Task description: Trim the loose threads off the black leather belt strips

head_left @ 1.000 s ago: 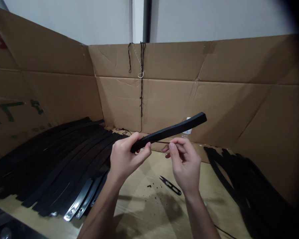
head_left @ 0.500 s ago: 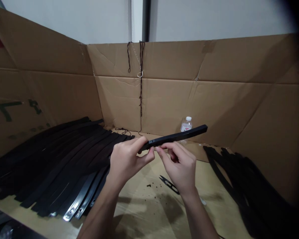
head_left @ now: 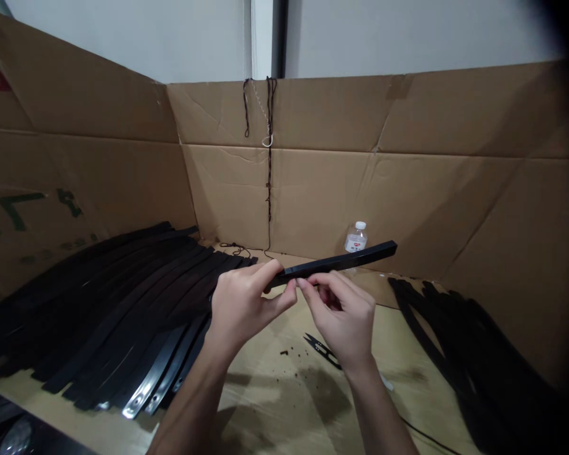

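Note:
A long black strip [head_left: 355, 256], narrow and stiff-looking, is held up over the table and slants up to the right. My left hand [head_left: 246, 300] is closed around its lower left end, thumb below. My right hand [head_left: 344, 309] pinches at its underside, with thumb and fingertips close against the left thumb. Whatever small thing lies between the fingertips is hidden. Below the right hand, a pair of black thread snips [head_left: 321, 349] rests on the table, partly covered by the wrist.
Many similar black strips [head_left: 118, 309] lie fanned out at left, a few with shiny metal ends. Black fabric-like lengths [head_left: 469, 354] are heaped at right. A plastic bottle [head_left: 356, 239] stands by the cardboard wall [head_left: 313, 196], where dark cord [head_left: 269, 164] hangs. Dark crumbs [head_left: 291, 363] dot the table.
Both hands keep their grip on the strip, nearly still. The view has shifted slightly, and more of a thin dark cord shows beside the right forearm.

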The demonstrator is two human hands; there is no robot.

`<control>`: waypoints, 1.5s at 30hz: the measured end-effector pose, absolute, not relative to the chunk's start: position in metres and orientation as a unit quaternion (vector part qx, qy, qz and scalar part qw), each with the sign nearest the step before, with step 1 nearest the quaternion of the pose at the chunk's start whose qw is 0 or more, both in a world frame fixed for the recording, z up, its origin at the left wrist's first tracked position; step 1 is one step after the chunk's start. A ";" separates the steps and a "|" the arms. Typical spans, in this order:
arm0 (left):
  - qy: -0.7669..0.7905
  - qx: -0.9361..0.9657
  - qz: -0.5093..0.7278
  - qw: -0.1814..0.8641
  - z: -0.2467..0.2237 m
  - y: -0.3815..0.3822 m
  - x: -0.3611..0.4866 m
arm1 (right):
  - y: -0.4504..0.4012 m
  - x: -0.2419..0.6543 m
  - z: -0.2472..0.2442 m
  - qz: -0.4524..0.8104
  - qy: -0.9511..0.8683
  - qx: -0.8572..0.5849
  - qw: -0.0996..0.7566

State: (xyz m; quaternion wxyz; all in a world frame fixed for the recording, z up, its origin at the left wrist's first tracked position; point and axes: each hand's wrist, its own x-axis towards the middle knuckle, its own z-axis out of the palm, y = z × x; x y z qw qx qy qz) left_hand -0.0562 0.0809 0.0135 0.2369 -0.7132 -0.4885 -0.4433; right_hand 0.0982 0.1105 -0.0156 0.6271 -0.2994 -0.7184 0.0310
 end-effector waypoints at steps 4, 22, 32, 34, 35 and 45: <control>-0.494 -0.714 -0.444 0.223 0.013 0.081 -0.057 | 0.110 0.098 -0.015 0.023 -0.719 -0.299 0.628; -0.492 -0.719 -0.439 0.220 0.012 0.082 -0.061 | 0.109 0.101 -0.013 -0.003 -0.730 -0.303 0.613; -0.525 -0.700 -0.456 0.165 0.015 0.084 -0.062 | 0.109 0.103 -0.013 0.026 -0.746 -0.340 0.572; -0.535 -0.691 -0.466 0.134 0.015 0.085 -0.066 | 0.108 0.105 -0.013 0.063 -0.773 -0.341 0.531; -0.538 -0.689 -0.471 0.115 0.016 0.084 -0.069 | 0.108 0.105 -0.014 0.083 -0.788 -0.338 0.509; -0.453 -0.771 -0.436 -0.096 0.026 0.080 -0.084 | 0.117 0.121 -0.046 0.344 -0.801 -0.256 0.418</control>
